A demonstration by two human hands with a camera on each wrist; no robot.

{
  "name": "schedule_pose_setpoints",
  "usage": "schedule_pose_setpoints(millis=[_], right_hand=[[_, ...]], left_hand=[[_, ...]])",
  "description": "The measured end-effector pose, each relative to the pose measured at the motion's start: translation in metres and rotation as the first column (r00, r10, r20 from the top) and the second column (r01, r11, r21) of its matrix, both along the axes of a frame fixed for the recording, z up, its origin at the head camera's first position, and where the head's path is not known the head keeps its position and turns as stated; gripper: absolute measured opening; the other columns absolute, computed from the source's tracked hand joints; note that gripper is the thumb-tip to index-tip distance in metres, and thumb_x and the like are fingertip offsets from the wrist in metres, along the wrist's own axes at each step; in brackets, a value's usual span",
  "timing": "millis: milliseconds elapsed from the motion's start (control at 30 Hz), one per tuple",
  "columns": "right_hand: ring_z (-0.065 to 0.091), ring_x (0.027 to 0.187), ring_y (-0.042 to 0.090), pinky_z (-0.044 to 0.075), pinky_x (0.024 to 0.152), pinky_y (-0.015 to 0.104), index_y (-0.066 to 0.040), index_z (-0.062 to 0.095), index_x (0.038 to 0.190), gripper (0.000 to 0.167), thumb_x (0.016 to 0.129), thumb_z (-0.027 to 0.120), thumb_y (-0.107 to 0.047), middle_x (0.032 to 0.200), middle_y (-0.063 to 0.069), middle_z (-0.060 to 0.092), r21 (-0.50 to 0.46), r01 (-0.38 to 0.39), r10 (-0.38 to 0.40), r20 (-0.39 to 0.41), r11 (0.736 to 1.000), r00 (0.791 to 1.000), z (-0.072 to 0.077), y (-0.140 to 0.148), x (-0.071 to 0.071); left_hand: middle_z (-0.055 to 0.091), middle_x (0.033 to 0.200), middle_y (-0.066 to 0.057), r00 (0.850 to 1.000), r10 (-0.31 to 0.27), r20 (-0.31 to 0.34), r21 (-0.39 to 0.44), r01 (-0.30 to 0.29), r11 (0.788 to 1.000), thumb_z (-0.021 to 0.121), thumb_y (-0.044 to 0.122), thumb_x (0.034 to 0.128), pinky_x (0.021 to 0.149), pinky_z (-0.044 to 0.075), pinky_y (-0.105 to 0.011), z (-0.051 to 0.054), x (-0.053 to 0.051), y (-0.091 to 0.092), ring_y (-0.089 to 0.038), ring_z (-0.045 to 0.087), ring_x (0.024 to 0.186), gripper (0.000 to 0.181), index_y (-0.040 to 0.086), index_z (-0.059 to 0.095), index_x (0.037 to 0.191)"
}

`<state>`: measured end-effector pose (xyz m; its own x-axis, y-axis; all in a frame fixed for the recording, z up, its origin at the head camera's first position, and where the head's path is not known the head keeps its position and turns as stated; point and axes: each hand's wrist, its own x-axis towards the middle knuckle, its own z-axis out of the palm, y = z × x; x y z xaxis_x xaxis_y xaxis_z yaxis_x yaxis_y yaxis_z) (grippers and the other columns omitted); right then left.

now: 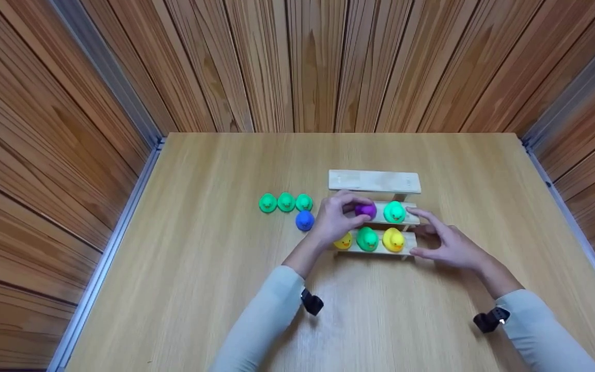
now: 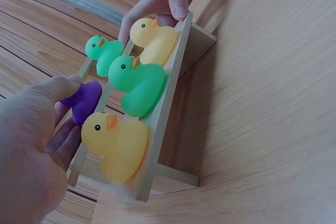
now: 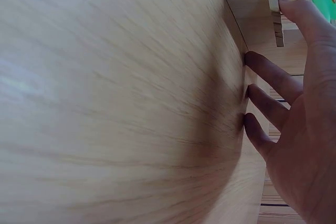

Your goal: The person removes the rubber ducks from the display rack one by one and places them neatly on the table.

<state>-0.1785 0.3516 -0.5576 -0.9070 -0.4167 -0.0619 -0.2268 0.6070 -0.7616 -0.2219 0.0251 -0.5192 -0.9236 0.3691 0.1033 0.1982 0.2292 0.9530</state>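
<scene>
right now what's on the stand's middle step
A green duck; the left hand holds a purple duck there. That hand hides the left end of the middle step in the head view.

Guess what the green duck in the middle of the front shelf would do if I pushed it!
The green duck probably wouldn't roll far, as it sits upright on a broad body. It could topple off, since the front shelf is narrow. Its smooth, moulded look suggests light, slightly squishy plastic.
</scene>
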Motion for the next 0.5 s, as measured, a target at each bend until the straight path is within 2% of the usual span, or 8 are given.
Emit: schedule_pose_setpoints(millis=[367, 433, 500], right_hand=[[0.065, 0.148, 0.050, 0.032, 0.128, 0.085, -0.030, 0.032, 0.176, 0.094, 0.100, 0.088, -0.028, 0.154, 0.024, 0.071, 0.001, -0.002, 0.002, -0.019, 1.000, 1.000, 0.000, 0.000, 0.000], [0.067, 0.146, 0.047, 0.036, 0.129, 0.079, -0.030, 0.033, 0.175, 0.095, 0.099, 0.089, -0.028, 0.151, 0.021, 0.074, 0.010, -0.001, 0.001, -0.033, 1.000, 0.999, -0.001, 0.000, 0.000], [0.069, 0.144, 0.043, 0.041, 0.130, 0.066, -0.030, 0.034, 0.175, 0.096, 0.098, 0.090, -0.028, 0.149, 0.019, 0.076, 0.029, 0.003, -0.002, -0.050, 1.000, 0.999, -0.001, 0.000, 0.000]], left_hand=[[0.075, 0.134, -0.009, 0.999, 0.017, -0.035, -0.015, -0.017, 1.000, 0.085, 0.010, 0.1008, 0.112, 0.062, -0.023, 0.001, 0.002, -0.015, -0.020, 0.075, 0.128, 0.027, 0.010, 0.083, 0.128], [0.075, 0.134, -0.010, 0.999, 0.022, -0.042, -0.008, -0.022, 1.000, 0.085, 0.009, 0.1004, 0.112, 0.063, -0.024, 0.001, 0.002, -0.019, -0.021, 0.075, 0.128, 0.027, 0.009, 0.083, 0.127], [0.075, 0.133, -0.011, 0.998, 0.028, -0.051, -0.003, -0.028, 1.000, 0.086, 0.008, 0.0997, 0.112, 0.063, -0.024, 0.001, 0.003, -0.023, -0.023, 0.076, 0.127, 0.027, 0.008, 0.083, 0.127]])
